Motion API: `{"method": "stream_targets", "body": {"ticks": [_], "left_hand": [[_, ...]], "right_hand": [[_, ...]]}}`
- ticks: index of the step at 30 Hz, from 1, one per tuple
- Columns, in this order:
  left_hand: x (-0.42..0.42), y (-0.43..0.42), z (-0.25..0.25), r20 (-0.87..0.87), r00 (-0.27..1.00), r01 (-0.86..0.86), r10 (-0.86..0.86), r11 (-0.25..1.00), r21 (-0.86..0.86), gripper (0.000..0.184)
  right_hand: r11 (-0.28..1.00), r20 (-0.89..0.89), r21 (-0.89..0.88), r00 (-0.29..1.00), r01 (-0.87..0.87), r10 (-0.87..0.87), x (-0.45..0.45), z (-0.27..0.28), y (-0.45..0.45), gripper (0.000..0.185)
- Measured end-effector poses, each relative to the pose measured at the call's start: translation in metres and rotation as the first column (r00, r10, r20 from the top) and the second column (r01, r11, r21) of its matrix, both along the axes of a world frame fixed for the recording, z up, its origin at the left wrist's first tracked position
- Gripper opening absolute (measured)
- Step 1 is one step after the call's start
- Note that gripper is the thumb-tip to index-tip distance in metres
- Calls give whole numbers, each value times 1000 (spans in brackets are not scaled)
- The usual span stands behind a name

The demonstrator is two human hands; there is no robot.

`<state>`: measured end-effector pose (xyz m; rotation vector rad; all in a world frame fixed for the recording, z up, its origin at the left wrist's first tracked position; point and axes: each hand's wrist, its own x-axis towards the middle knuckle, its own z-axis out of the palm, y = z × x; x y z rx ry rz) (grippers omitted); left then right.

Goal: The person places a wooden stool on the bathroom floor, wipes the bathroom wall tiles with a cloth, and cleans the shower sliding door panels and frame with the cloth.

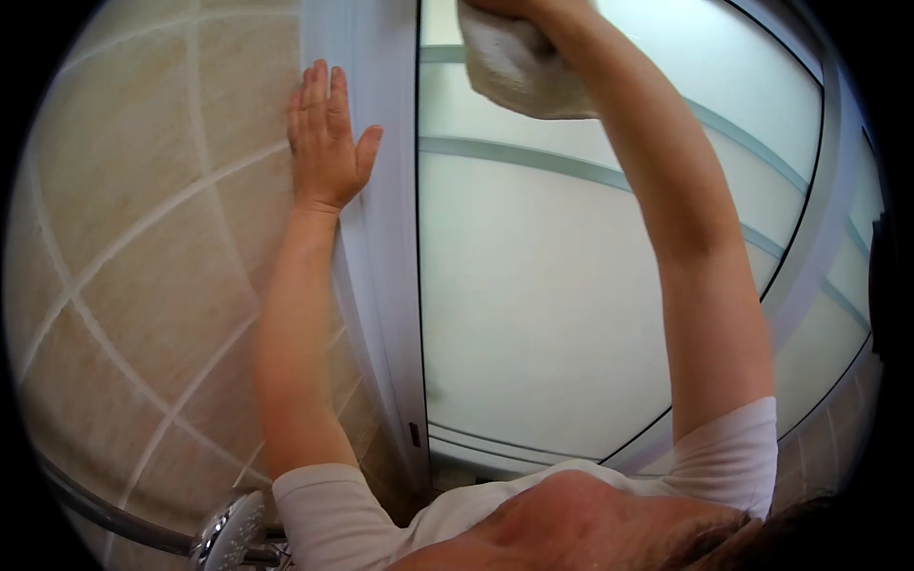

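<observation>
My left hand [328, 143] lies flat with fingers stretched out and thumb apart, against the white frame [386, 190] beside the tiled wall. My right hand [533, 8], partly cut off by the top edge of the view, holds a whitish cloth [519, 71]. The cloth hangs bunched below the hand, over the upper part of a frosted glass panel [543, 305] with greenish horizontal stripes. Most of the fingers of my right hand are out of view.
Beige tiled wall [124, 219] with pale grout lines fills the left. At the bottom left are a chrome shower head [228, 533] and a dark bar [114, 514]. More framed striped glass [847, 276] stands at the right.
</observation>
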<state>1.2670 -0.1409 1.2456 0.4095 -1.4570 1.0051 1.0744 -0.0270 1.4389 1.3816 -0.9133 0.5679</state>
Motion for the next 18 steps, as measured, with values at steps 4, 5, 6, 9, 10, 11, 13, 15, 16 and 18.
{"method": "stream_targets", "body": {"ticks": [4,5,6,9,10,11,13,15,16,18], "left_hand": [[1,-6,-1,-8,999,49,-49,999,-9,68],[0,-8,-2,-8,997,76,-76,997,-9,68],[0,-9,-2,-3,997,82,-82,997,-5,68],[3,-8,-2,-9,995,100,-99,994,54,71],[0,-9,0,-3,996,93,-93,995,41,71],[1,-9,1,-2,996,84,-84,996,24,71],[3,-10,0,2,996,89,-89,996,13,72],[0,-10,0,-1,995,96,-96,995,-5,72],[-1,-6,0,-2,997,78,-78,997,5,72],[-1,-6,0,3,998,66,-66,998,-4,69]], "right_hand": [[999,-25,-6,999,43,-43,34,-24,-39,32],[999,-22,-2,999,49,-49,38,-29,-41,32],[995,7,62,997,74,-75,40,-33,-45,31],[998,-11,64,1000,4,-3,30,-60,-49,27],[998,-68,60,998,6,-2,25,-70,-51,23],[999,-130,52,992,4,3,23,-81,-51,21],[998,-227,54,974,33,-20,20,-106,-45,26],[996,-373,67,925,-54,75,12,-125,-49,26],[988,-402,84,904,-126,149,8,-125,-51,22],[987,-390,140,912,-76,125,7,-106,-50,19]]}}
